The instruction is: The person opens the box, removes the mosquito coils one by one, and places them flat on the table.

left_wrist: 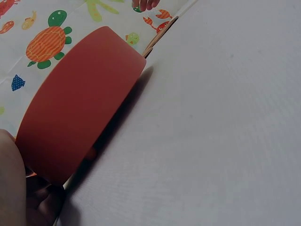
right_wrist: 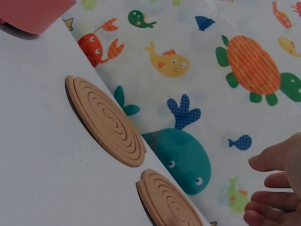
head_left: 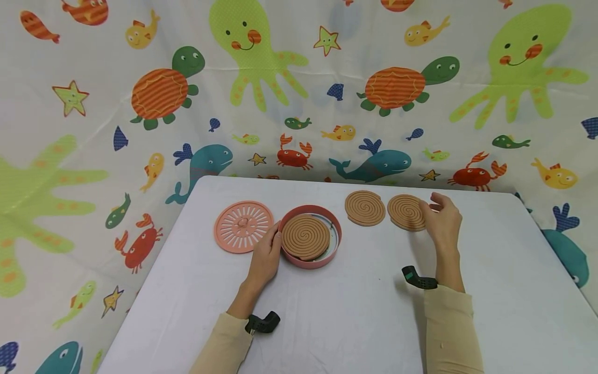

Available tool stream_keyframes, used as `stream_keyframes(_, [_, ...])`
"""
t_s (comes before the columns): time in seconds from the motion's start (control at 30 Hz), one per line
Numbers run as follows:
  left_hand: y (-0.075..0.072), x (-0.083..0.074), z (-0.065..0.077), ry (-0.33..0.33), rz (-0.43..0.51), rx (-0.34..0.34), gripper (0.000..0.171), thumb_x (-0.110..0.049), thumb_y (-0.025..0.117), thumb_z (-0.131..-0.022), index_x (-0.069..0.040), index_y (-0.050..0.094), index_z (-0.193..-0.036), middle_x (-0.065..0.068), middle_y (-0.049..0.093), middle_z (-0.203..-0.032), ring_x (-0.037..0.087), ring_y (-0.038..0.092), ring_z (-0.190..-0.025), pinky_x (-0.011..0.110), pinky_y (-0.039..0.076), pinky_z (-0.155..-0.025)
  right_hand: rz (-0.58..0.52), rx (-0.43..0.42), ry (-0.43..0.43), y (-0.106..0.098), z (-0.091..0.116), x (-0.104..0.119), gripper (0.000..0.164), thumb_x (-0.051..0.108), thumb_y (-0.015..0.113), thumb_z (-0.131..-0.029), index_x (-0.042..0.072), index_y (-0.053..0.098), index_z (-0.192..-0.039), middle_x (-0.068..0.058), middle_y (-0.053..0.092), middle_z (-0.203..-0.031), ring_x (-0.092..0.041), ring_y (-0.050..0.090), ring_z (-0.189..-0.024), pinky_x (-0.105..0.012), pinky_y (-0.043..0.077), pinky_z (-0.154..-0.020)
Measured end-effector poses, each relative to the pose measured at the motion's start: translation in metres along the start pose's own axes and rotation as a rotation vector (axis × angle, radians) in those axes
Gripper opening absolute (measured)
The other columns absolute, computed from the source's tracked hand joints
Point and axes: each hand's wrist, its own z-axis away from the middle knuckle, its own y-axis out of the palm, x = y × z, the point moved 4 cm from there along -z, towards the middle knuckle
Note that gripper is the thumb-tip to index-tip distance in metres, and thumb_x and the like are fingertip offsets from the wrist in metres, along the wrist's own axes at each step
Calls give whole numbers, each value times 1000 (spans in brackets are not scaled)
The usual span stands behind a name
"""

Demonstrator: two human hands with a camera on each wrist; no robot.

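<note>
Left grip [head_left: 267, 254] holds the case [head_left: 312, 265]; right grip [head_left: 444, 222], parted and empty, hovers by the coil [head_left: 404, 212] farthest right of it. Probably coil pickup; next move calls for an edge pinch.

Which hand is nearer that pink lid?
Left. The left hand is beside the pink lid, on its right, holding the red dish; the right hand is farther off, near the rightmost coil.
</note>
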Motion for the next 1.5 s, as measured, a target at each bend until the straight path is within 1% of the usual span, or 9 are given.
stream_keyframes(0.2, [0, 0, 0, -8, 9, 6, 41, -21, 41, -108, -8, 54, -144, 12, 61, -141, 22, 55, -134, 46, 45, -112, -17, -8, -5, 0, 3, 9, 57, 35, 56, -101, 9, 46, -150, -15, 54, -148, -33, 56, -130, -50, 49, -108])
stream_keyframes(0.37, [-1, 0, 0, -10, 5, 5, 41, -21, 42, -107, -8, 54, -144, 12, 61, -142, 22, 55, -135, 45, 45, -113, -23, 5, 3, 1, 8, 16, 59, 38, 56, -101, 12, 43, -152, -12, 52, -151, -31, 54, -133, -47, 48, -110])
stream_keyframes(0.53, [0, 1, 0, -9, 7, 6, 41, -20, 41, -108, -8, 54, -144, 11, 60, -142, 22, 54, -135, 45, 45, -113, -32, 23, -2, 2, 11, 23, 62, 42, 56, -100, 11, 41, -153, -11, 51, -151, -31, 54, -134, -47, 47, -110])
stream_keyframes(0.8, [0, 2, -1, -6, 11, 11, 41, -23, 41, -108, -10, 54, -145, 10, 60, -142, 20, 54, -135, 44, 45, -113, -41, 35, -46, 4, 16, 33, 60, 40, 55, -101, 11, 43, -152, -12, 53, -150, -31, 55, -132, -47, 47, -111])
stream_keyframes(1.0, [0, 2, -1, 0, 6, 9, 41, -22, 41, -108, -9, 54, -145, 11, 60, -142, 21, 55, -135, 45, 45, -113, -39, 36, -82, 6, 20, 41, 58, 38, 56, -101, 9, 45, -150, -13, 54, -149, -33, 56, -131, -48, 47, -110])
stream_keyframes(1.27, [0, 1, 0, -7, 0, 7, 41, -21, 41, -108, -8, 54, -144, 12, 60, -142, 22, 55, -135, 46, 45, -113, -42, 26, -142, 11, 26, 50, 56, 36, 57, -100, 6, 48, -147, -15, 57, -144, -33, 58, -128, -48, 49, -109])
stream_keyframes(1.5, [1, 2, -1, -17, 8, 12, 42, -23, 41, -108, -8, 53, -145, 11, 60, -143, 21, 54, -135, 44, 45, -113, -42, 27, -172, 15, 29, 55, 56, 36, 57, -100, 4, 49, -146, -17, 59, -141, -34, 59, -127, -49, 49, -108])
